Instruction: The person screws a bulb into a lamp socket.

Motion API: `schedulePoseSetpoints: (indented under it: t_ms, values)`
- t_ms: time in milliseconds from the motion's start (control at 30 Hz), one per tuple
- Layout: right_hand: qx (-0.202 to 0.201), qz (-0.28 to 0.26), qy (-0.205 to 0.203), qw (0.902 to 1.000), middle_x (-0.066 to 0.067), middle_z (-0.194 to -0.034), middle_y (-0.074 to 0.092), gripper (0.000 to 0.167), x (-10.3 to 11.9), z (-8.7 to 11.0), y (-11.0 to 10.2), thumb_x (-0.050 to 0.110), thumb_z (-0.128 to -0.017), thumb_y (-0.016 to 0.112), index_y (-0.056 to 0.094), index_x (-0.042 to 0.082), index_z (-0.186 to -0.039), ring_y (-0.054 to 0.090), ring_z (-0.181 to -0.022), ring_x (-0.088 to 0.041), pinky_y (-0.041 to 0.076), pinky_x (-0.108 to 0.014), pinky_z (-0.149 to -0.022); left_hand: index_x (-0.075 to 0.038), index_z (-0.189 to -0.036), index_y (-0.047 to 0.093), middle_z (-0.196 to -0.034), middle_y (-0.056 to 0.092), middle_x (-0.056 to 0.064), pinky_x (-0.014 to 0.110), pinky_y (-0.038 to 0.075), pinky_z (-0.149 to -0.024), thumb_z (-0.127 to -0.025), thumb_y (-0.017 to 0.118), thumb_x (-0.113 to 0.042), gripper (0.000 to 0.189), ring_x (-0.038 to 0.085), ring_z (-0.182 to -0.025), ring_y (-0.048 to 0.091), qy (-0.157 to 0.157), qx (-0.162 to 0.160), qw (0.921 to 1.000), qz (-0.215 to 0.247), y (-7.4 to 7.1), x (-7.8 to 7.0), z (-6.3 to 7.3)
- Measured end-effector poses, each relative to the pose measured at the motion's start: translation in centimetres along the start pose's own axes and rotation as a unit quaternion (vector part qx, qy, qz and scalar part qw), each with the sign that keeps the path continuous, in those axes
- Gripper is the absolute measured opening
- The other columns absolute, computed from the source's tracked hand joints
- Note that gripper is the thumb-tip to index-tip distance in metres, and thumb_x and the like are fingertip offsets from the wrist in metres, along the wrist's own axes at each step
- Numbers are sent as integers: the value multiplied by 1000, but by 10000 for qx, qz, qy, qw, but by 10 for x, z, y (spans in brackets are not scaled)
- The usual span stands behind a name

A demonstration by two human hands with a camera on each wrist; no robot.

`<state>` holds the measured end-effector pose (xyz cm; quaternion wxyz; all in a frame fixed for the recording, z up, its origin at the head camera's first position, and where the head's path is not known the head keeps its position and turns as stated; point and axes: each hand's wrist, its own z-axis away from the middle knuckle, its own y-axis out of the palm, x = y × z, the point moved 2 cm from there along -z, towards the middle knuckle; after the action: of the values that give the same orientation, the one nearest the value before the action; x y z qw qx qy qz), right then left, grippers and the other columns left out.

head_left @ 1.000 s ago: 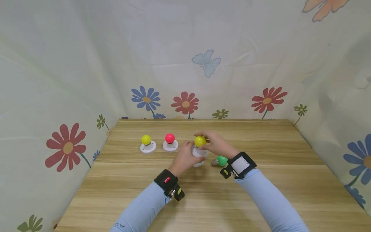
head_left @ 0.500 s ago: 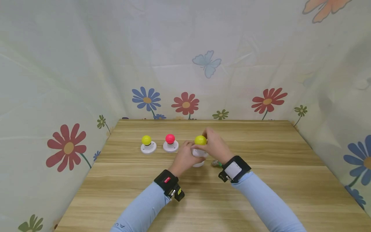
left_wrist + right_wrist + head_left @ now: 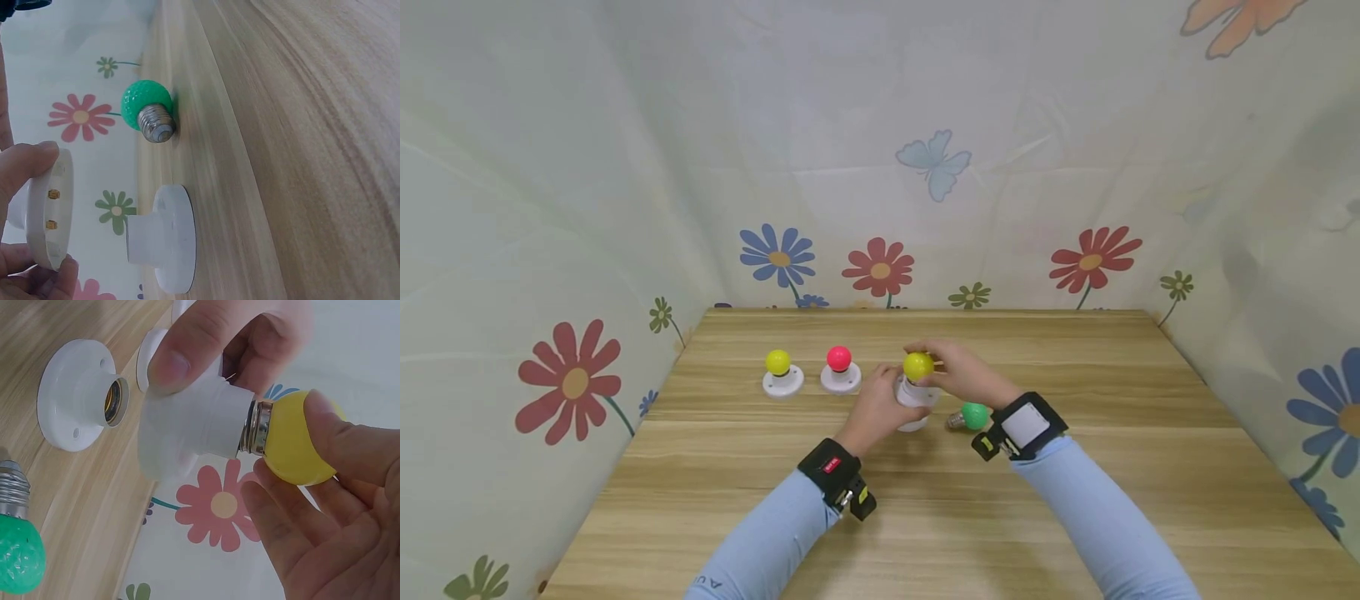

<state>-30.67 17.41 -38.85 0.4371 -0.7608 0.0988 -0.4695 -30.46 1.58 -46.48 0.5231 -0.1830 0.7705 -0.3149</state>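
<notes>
My left hand (image 3: 878, 410) grips a white lamp holder (image 3: 194, 428) by its round base, raised off the table. In the left wrist view the underside of this holder shows two brass terminals. My right hand (image 3: 966, 377) holds a yellow bulb (image 3: 297, 439) between thumb and fingers. The bulb's metal screw base sits partly inside the holder's mouth, with some thread showing. Below the hands a second white lamp holder (image 3: 177, 240) stands on the table with its socket bare. A green bulb (image 3: 975, 416) lies on its side to the right of it.
Left of my hands, two white holders stand on the wooden table (image 3: 925, 525), one with a yellow bulb (image 3: 778, 362) and one with a red bulb (image 3: 838, 358). A flower-printed curtain (image 3: 820, 167) hangs behind the table and along its sides.
Half a second ago my right hand was turned further round the yellow bulb and covered most of the green bulb; now it has turned back. My left hand and the holder stay in place.
</notes>
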Motion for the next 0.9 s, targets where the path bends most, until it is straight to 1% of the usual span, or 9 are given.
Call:
schedulePoseSetpoints:
  t_ms: [200, 267, 400, 533, 600, 667, 767, 833, 900]
  values:
    - [-83, -7, 79, 9999, -16, -136, 55, 50, -1, -1, 0, 7, -88, 69, 53, 4, -134, 56, -120, -32, 47, -47, -100, -6, -132, 54, -124, 55, 10, 43, 51, -96, -74, 83, -39, 72, 26, -111, 55, -60, 50, 10000, 5, -1, 0, 0]
    - [-239, 131, 305, 9992, -15, -127, 61, 47, -2, -2, 1, 15, -87, 73, 56, 5, -129, 60, -111, -30, 52, -44, -95, -7, -133, 54, -125, 55, 10, 43, 51, -95, -75, 83, -39, 73, 26, -111, 56, -110, 83, 9999, -46, -1, -1, 0]
    - [-788, 581, 823, 9918, -8, -99, 66, 46, -4, -5, 4, 35, -79, 80, 61, 9, -111, 61, -85, -22, 57, -32, -75, -8, -135, 53, -126, 55, 11, 43, 52, -95, -75, 82, -39, 74, 27, -111, 57, -172, 146, 9997, -109, -2, -3, 1]
    - [-1130, 828, 958, 9855, -5, -88, 64, 49, -6, -6, 7, 45, -74, 81, 60, 11, -101, 59, -75, -20, 54, -28, -65, -8, -135, 53, -125, 56, 11, 43, 51, -95, -75, 82, -38, 73, 27, -111, 57, -137, 149, 9998, -52, -2, -4, 1]
    - [-1120, 795, 894, 9865, -9, -96, 65, 56, -6, -6, 7, 45, -73, 82, 58, 9, -109, 61, -82, -24, 56, -32, -68, -9, -134, 53, -125, 56, 10, 42, 51, -95, -75, 82, -38, 72, 26, -111, 57, -92, 124, 9999, -34, -2, -3, 1]
    - [-974, 661, 682, 9907, -14, -116, 62, 68, -7, -6, 6, 42, -74, 82, 53, 7, -124, 61, -101, -30, 56, -40, -82, -8, -134, 54, -125, 56, 10, 41, 51, -95, -75, 83, -38, 72, 25, -111, 56, -21, 78, 10000, -44, -2, -2, 1]
    - [-532, 281, 111, 9981, -15, -148, 42, 80, -9, -5, 3, 29, -80, 80, 39, 9, -145, 43, -133, -35, 40, -53, -106, -7, -134, 54, -126, 57, 11, 41, 51, -96, -74, 83, -38, 73, 25, -112, 56, 49, 18, 10000, -39, -3, -1, 1]
    - [-168, 35, -303, 9994, -12, -156, 31, 77, -12, -3, 0, 18, -84, 76, 35, 11, -149, 29, -143, -34, 29, -56, -113, -7, -134, 54, -126, 57, 11, 42, 50, -97, -74, 83, -38, 73, 25, -113, 55, 54, -5, 10000, -30, -3, -1, 1]
    - [124, -109, -618, 9980, -9, -157, 31, 69, -13, -2, -2, 10, -87, 70, 38, 12, -148, 27, -145, -31, 27, -54, -115, -6, -134, 54, -127, 56, 12, 44, 49, -97, -74, 83, -37, 74, 26, -114, 55, 15, -7, 10000, 4, -4, -1, 1]
